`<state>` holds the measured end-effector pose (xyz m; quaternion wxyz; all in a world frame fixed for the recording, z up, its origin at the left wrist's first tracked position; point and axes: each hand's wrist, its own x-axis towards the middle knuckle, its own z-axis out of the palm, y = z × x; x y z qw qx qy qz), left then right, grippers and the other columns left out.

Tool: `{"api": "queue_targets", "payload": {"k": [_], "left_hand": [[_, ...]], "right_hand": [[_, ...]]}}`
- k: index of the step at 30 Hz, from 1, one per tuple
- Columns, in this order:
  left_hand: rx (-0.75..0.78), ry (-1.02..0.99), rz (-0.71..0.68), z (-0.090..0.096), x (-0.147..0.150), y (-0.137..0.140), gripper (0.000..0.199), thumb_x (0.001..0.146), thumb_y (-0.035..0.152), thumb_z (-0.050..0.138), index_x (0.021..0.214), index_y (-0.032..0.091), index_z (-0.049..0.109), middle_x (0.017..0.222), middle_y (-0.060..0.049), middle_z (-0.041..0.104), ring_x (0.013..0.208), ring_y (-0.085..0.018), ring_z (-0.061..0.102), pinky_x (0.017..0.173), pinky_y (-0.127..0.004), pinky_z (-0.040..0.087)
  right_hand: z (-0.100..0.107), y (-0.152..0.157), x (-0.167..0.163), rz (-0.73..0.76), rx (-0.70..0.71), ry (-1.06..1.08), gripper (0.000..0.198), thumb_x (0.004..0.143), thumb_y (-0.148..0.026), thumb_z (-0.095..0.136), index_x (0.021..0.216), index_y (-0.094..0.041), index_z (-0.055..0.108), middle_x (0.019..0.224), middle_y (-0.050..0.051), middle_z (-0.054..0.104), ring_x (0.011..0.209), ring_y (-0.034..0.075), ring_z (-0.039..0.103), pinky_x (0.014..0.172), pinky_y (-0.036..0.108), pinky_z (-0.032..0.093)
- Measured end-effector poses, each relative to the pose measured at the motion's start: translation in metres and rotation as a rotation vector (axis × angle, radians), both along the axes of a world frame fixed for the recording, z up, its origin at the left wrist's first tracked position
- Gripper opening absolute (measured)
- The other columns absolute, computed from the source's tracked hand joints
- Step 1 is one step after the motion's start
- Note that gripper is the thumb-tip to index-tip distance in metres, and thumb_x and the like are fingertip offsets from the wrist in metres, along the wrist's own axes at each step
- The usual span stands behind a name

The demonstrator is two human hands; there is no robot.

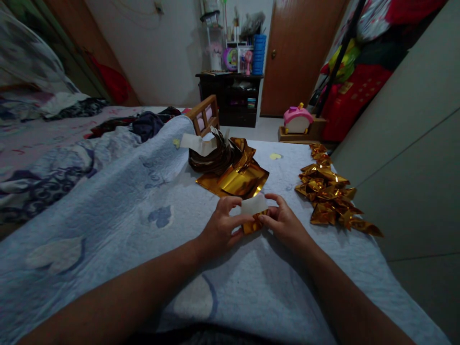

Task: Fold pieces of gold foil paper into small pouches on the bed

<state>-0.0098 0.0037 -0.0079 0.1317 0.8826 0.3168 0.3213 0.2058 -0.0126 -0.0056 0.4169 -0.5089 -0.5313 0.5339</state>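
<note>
Between my two hands is a small sheet of gold foil paper (253, 225), partly folded, with its white backing showing along the upper part. My left hand (223, 224) grips its left side, thumb and fingers closed on the edge. On the opposite side my right hand (281, 220) pinches the paper between thumb and fingers. Just beyond lies a loose stack of gold foil sheets (239, 179), some flat and some curled. Farther right, several folded gold foil pieces (327, 191) are heaped in a row along the bed's edge.
A blue quilted cover (151, 254) with heart shapes spreads under everything. A wooden rail (205, 115) rises behind the stack. Rumpled bedding (72, 158) lies left. Beyond the far edge are a dark cabinet (230, 103) and a pink toy clock (298, 120). A pale panel (406, 158) borders the right.
</note>
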Motion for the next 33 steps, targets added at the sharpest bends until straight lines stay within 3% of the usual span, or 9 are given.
{"api": "queue_targets", "payload": {"k": [4, 6, 8, 11, 14, 17, 24, 29, 33], "left_hand": [[0.112, 0.041, -0.003, 0.001, 0.002, -0.002, 0.021, 0.083, 0.014, 0.072, 0.101, 0.024, 0.075, 0.152, -0.01, 0.032, 0.14, -0.037, 0.031, 0.115, -0.059, 0.033], [0.173, 0.061, -0.014, -0.001, 0.003, -0.002, 0.02, 0.084, 0.011, 0.07, 0.099, 0.023, 0.075, 0.154, -0.01, 0.033, 0.142, -0.038, 0.027, 0.115, -0.059, 0.032], [0.258, 0.065, -0.036, -0.002, 0.005, -0.002, 0.016, 0.088, 0.013, 0.067, 0.098, 0.024, 0.074, 0.142, -0.01, 0.049, 0.135, -0.034, 0.037, 0.11, -0.054, 0.04], [0.358, 0.102, -0.09, -0.003, 0.007, -0.001, 0.009, 0.095, 0.02, 0.064, 0.099, 0.022, 0.072, 0.112, -0.007, 0.067, 0.108, -0.025, 0.055, 0.095, -0.041, 0.049], [0.38, 0.204, -0.172, -0.001, 0.007, 0.0, 0.011, 0.099, 0.018, 0.058, 0.095, 0.019, 0.069, 0.089, -0.003, 0.07, 0.084, -0.019, 0.06, 0.078, -0.033, 0.051], [0.377, 0.294, -0.233, -0.001, 0.006, -0.001, 0.015, 0.1, 0.015, 0.053, 0.093, 0.017, 0.067, 0.083, -0.002, 0.07, 0.077, -0.017, 0.061, 0.071, -0.032, 0.05], [0.202, 0.314, -0.233, 0.0, 0.006, -0.006, 0.018, 0.1, 0.017, 0.051, 0.1, 0.016, 0.069, 0.085, -0.004, 0.07, 0.072, -0.018, 0.063, 0.066, -0.031, 0.05], [-0.074, 0.18, -0.261, 0.001, 0.007, -0.004, 0.014, 0.097, 0.02, 0.057, 0.095, 0.016, 0.07, 0.091, -0.006, 0.07, 0.083, -0.018, 0.064, 0.073, -0.029, 0.05], [-0.198, 0.121, -0.246, -0.001, 0.006, -0.001, 0.012, 0.095, 0.019, 0.059, 0.093, 0.015, 0.07, 0.091, -0.007, 0.069, 0.086, -0.019, 0.064, 0.077, -0.029, 0.05]], "right_hand": [[0.001, 0.001, -0.001, -0.024, 0.049, -0.149, 0.043, 0.077, -0.034, 0.065, 0.11, -0.023, 0.04, 0.064, -0.01, 0.054, 0.058, 0.015, 0.052, 0.056, 0.027, 0.037], [0.002, 0.001, -0.001, -0.034, 0.084, -0.224, 0.033, 0.077, -0.031, 0.065, 0.1, -0.024, 0.043, 0.065, -0.009, 0.053, 0.058, 0.015, 0.051, 0.056, 0.027, 0.037], [0.003, 0.0, -0.002, -0.017, 0.121, -0.312, 0.021, 0.078, -0.028, 0.064, 0.089, -0.024, 0.046, 0.066, -0.007, 0.054, 0.06, 0.014, 0.052, 0.057, 0.027, 0.037], [0.003, 0.0, -0.002, 0.015, 0.164, -0.413, 0.011, 0.079, -0.021, 0.062, 0.077, -0.022, 0.051, 0.068, -0.004, 0.057, 0.062, 0.014, 0.053, 0.058, 0.027, 0.038], [0.001, 0.001, -0.002, 0.012, 0.194, -0.442, 0.008, 0.081, -0.016, 0.061, 0.079, -0.021, 0.056, 0.073, -0.003, 0.061, 0.066, 0.015, 0.055, 0.063, 0.027, 0.04], [-0.003, 0.003, -0.003, 0.015, 0.239, -0.509, 0.011, 0.081, -0.01, 0.062, 0.083, -0.02, 0.059, 0.078, -0.001, 0.063, 0.074, 0.017, 0.057, 0.069, 0.029, 0.042], [-0.008, 0.002, -0.004, 0.096, 0.419, -0.744, 0.013, 0.081, -0.005, 0.068, 0.082, -0.017, 0.069, 0.09, 0.006, 0.062, 0.092, 0.022, 0.054, 0.083, 0.035, 0.04], [-0.009, 0.001, -0.005, 0.218, 0.457, -0.747, 0.016, 0.086, -0.003, 0.063, 0.083, -0.017, 0.071, 0.088, 0.005, 0.065, 0.09, 0.021, 0.055, 0.082, 0.034, 0.04], [-0.004, -0.003, -0.006, 0.299, 0.462, -0.724, 0.023, 0.083, 0.002, 0.056, 0.08, -0.017, 0.069, 0.088, 0.005, 0.066, 0.09, 0.02, 0.056, 0.082, 0.034, 0.041]]}}
